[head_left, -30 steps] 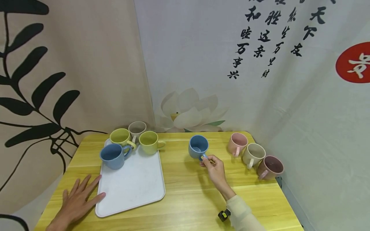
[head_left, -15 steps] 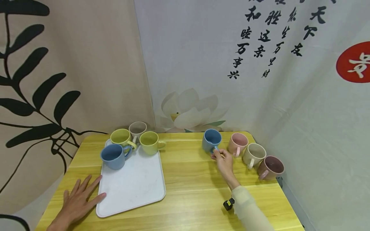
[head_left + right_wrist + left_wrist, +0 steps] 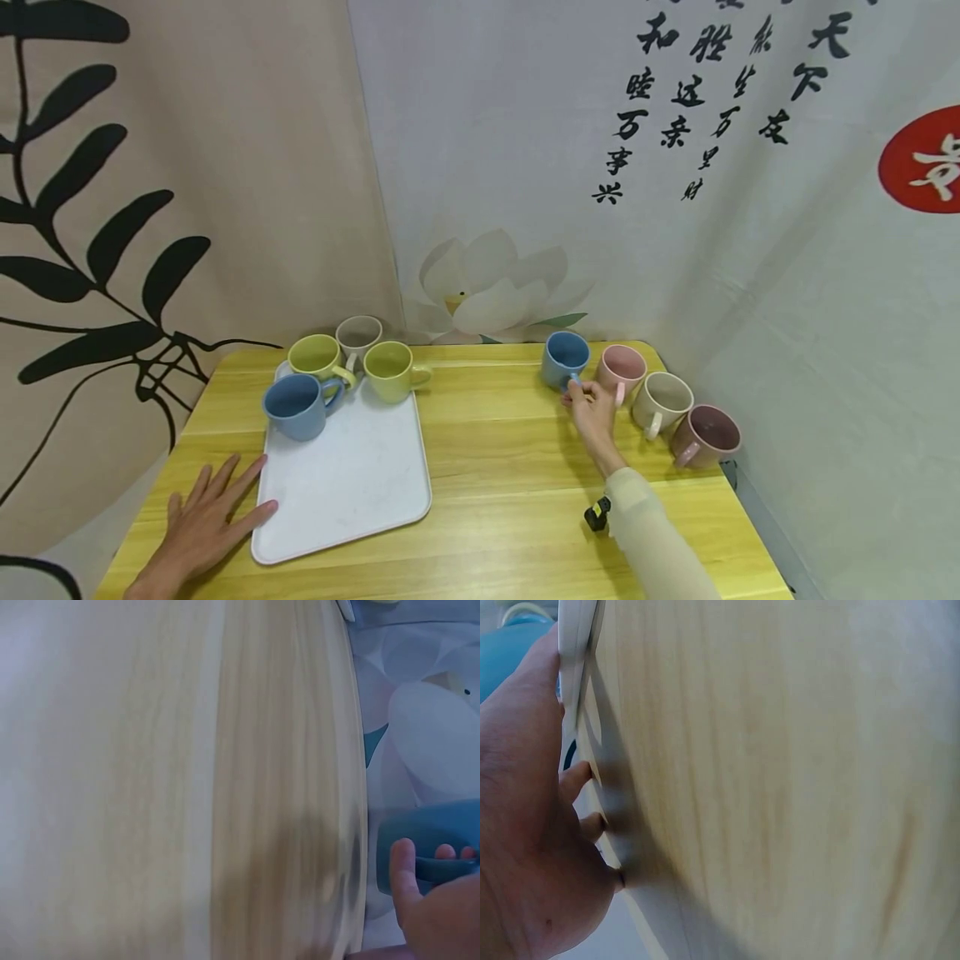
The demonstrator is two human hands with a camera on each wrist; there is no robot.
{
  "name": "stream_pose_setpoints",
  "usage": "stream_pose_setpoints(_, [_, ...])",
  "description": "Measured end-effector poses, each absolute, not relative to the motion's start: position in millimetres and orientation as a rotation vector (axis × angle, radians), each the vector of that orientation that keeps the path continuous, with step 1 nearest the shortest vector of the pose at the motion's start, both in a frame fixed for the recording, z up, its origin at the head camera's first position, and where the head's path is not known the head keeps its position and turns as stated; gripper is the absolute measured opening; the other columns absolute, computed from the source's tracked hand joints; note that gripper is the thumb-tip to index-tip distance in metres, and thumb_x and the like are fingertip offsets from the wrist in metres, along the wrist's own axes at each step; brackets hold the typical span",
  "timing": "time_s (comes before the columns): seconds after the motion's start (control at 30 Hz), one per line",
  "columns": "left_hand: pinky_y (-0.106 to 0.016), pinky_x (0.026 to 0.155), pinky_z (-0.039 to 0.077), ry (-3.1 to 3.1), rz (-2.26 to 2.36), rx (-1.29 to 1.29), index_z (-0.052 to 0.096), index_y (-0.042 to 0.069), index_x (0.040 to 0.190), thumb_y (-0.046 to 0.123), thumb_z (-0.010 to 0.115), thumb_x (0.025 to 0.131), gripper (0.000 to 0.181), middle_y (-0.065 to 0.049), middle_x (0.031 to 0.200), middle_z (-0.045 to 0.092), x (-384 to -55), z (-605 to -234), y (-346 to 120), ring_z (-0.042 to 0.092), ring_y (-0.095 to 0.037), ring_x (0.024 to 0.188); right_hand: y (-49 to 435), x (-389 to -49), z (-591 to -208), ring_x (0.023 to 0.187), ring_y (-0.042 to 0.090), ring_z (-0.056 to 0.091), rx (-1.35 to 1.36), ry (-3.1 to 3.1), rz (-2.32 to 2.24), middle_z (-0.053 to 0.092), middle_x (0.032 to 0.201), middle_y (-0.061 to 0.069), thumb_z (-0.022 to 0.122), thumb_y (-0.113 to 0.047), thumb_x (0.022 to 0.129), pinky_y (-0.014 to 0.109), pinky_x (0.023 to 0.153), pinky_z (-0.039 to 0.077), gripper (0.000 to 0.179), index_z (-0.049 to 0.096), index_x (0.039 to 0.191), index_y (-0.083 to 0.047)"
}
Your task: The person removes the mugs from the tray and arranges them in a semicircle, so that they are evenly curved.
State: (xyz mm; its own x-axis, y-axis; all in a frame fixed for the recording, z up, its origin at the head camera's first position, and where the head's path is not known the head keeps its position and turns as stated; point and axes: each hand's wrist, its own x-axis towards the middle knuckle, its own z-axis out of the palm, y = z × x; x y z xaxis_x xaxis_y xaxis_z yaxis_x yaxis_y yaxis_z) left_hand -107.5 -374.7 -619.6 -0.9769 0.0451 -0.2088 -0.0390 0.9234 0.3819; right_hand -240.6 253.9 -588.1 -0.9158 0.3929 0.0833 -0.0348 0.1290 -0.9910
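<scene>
My right hand [image 3: 595, 415] pinches the handle of a blue mug [image 3: 564, 358] at the back right of the table, just left of a pink mug [image 3: 622, 368]. In the right wrist view, fingers [image 3: 403, 871] curl at the handle of that blue mug [image 3: 439, 825]. My left hand [image 3: 206, 521] lies with fingers spread at the left edge of a white tray [image 3: 348, 492], thumb and a fingertip at its rim. Another blue mug [image 3: 296, 408], two green mugs and a grey mug [image 3: 358, 335] stand on or at the tray's back end.
Right of the pink mug, a cream mug [image 3: 662, 402] and a dark mauve mug [image 3: 705, 435] run toward the table's right edge. A printed cloth [image 3: 487, 167] hangs behind the table [image 3: 495, 508].
My right hand has carried the blue mug right and back, from the middle of the table to beside the pink mug. The left hand has stayed at the tray.
</scene>
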Motion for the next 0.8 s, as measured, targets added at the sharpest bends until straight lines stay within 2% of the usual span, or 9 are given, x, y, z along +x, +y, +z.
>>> stream_pose_setpoints(0.13, [-0.105,0.108,-0.005,2.878,0.593,0.012,0.021,0.025,0.182,0.077,0.053,0.109,0.096,-0.045,0.179,0.014,-107.9,-620.8,-375.6,0.002,-0.085,0.157,258.1,-245.0,-590.3,0.082,0.015,0.083,-0.361,-2.090,1.817,0.080,0.096,0.018,0.071,-0.017,0.111,0.021,0.078,0.069,0.023,0.072,0.102,0.004])
stream_pose_setpoints(0.23, [-0.105,0.108,-0.006,2.875,0.598,0.007,0.021,0.025,0.182,0.078,0.053,0.108,0.097,-0.045,0.179,0.014,-108.5,-621.4,-375.9,0.002,-0.085,0.157,260.5,-248.6,-592.7,0.082,0.020,0.085,-0.373,-2.084,1.799,0.080,0.094,0.016,0.072,-0.017,0.110,0.026,0.077,0.070,0.022,0.072,0.099,0.002])
stream_pose_setpoints(0.33, [-0.105,0.108,-0.006,2.867,0.599,0.000,0.021,0.024,0.182,0.079,0.053,0.108,0.097,-0.046,0.178,0.013,-108.3,-622.2,-375.9,0.002,-0.086,0.156,261.6,-251.6,-594.4,0.087,0.028,0.086,-0.399,-2.094,1.777,0.080,0.098,0.023,0.072,-0.017,0.110,0.035,0.082,0.073,0.022,0.072,0.099,0.001])
stream_pose_setpoints(0.47, [-0.105,0.108,-0.007,2.855,0.604,-0.011,0.022,0.023,0.181,0.079,0.053,0.107,0.098,-0.046,0.178,0.012,-108.3,-622.7,-375.8,0.001,-0.086,0.156,260.5,-253.1,-593.6,0.092,0.028,0.087,-0.435,-2.113,1.767,0.079,0.107,0.030,0.071,-0.020,0.112,0.042,0.090,0.073,0.025,0.072,0.103,0.003])
stream_pose_setpoints(0.57, [-0.105,0.108,-0.008,2.856,0.607,-0.014,0.022,0.023,0.182,0.080,0.053,0.107,0.099,-0.046,0.179,0.012,-109.0,-622.7,-376.0,0.001,-0.085,0.157,259.9,-253.7,-593.3,0.090,0.025,0.087,-0.452,-2.111,1.760,0.078,0.109,0.031,0.070,-0.020,0.113,0.042,0.091,0.073,0.027,0.072,0.105,0.005])
stream_pose_setpoints(0.7, [-0.105,0.109,-0.008,2.861,0.608,-0.013,0.021,0.024,0.182,0.080,0.053,0.107,0.098,-0.046,0.179,0.012,-108.8,-622.7,-376.2,-0.001,-0.084,0.157,261.1,-254.0,-593.9,0.089,0.026,0.088,-0.458,-2.117,1.730,0.078,0.112,0.035,0.069,-0.019,0.114,0.045,0.091,0.072,0.026,0.073,0.107,0.006])
stream_pose_setpoints(0.8, [-0.104,0.109,-0.009,2.858,0.611,-0.018,0.022,0.023,0.181,0.080,0.053,0.107,0.099,-0.046,0.179,0.012,-108.4,-622.6,-375.9,-0.001,-0.084,0.158,262.5,-253.6,-594.3,0.088,0.025,0.088,-0.468,-2.118,1.720,0.078,0.113,0.037,0.069,-0.018,0.113,0.039,0.087,0.073,0.026,0.073,0.108,0.006])
